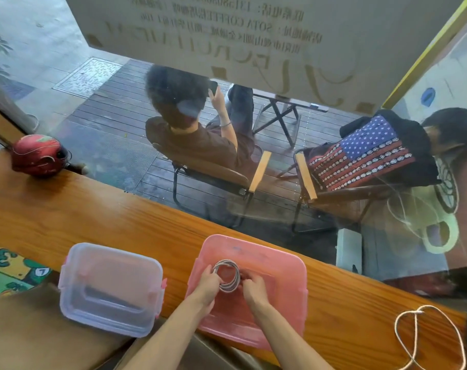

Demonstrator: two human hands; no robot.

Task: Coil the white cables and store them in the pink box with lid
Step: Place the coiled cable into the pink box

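I see left hand (208, 283) and right hand (253, 288) both pinching coiled white cable (227, 275) inside pink box (285, 311). Risk: coil springs open on release; second cable (427, 337) uncoiled.

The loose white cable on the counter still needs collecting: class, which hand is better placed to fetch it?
The right hand. The loose cable lies at the counter's right end, on that hand's side; the left hand would have to cross the pink box.

Daylit — window glare, warped edges.
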